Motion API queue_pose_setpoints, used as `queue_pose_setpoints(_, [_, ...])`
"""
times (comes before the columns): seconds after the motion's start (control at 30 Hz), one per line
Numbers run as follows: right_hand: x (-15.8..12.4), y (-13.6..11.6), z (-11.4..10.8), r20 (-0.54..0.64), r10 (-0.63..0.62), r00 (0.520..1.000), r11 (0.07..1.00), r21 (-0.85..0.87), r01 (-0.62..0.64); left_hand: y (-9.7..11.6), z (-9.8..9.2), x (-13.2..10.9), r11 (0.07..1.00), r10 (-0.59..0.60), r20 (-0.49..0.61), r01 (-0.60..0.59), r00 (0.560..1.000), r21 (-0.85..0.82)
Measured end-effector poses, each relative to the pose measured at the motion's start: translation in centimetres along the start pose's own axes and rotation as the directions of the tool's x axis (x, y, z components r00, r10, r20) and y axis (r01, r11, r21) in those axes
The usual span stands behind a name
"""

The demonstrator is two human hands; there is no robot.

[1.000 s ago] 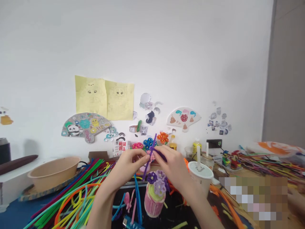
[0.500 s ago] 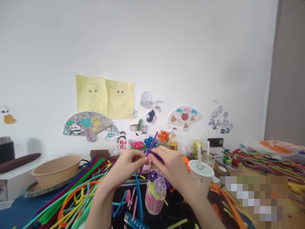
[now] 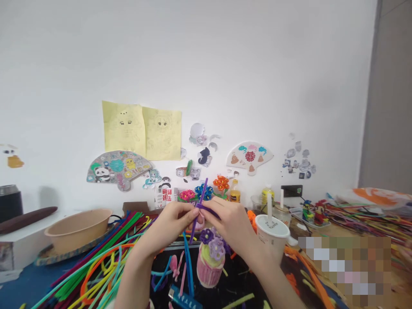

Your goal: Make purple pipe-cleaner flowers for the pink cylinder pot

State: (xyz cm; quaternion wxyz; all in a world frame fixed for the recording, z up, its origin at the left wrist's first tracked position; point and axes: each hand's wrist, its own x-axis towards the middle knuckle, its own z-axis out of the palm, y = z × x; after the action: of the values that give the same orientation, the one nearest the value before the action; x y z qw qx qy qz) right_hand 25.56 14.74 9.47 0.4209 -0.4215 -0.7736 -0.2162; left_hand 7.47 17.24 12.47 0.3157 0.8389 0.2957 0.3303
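Purple pipe cleaners [image 3: 203, 194] cross each other between my two hands, one running up and down, another leading under my right fingers. My left hand [image 3: 176, 219] pinches them between thumb and fingertips. From the other side my right hand [image 3: 227, 219] closes its fingers on the purple stems, its fingertips touching the crossing. Just below the hands stands a pink pipe-cleaner pot [image 3: 210, 270] with a yellow-green top and purple flowers [image 3: 216, 248]. Behind the hands a second small pink pot [image 3: 199, 224] is mostly hidden.
Bundles of coloured pipe cleaners [image 3: 106, 266] lie at the left, beside a tan bowl [image 3: 79, 231]. A lidded cup with a straw [image 3: 273, 227] stands close to my right forearm. A blue lighter [image 3: 185, 298] lies in front. Pipe-cleaner flowers [image 3: 221, 183] and bottles [image 3: 234, 193] line the wall.
The upright purple pipe cleaner has shifted a little left and turned steeper. Both hands stay pinched together in nearly the same place.
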Motion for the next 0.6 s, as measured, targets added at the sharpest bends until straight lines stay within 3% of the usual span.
queue_pose_setpoints(0.13, [0.0, 0.1, -0.2, 0.018, -0.018, 1.0, 1.0, -0.015, 0.018, 0.0, -0.1, -0.1, 0.999, -0.008, -0.021, 0.009, 1.0, 0.043])
queue_pose_setpoints(0.4, [0.2, 0.0, -0.4, 0.056, -0.018, 0.998, 1.0, 0.002, 0.018, 0.4, -0.9, -0.6, 0.995, 0.06, -0.233, -0.039, 0.971, 0.094])
queue_pose_setpoints(0.6, [0.2, -0.1, -0.6, 0.064, -0.027, 0.998, 0.999, 0.024, 0.026, 0.9, -0.6, -0.6, 0.982, 0.145, -0.168, -0.12, 0.975, 0.148])
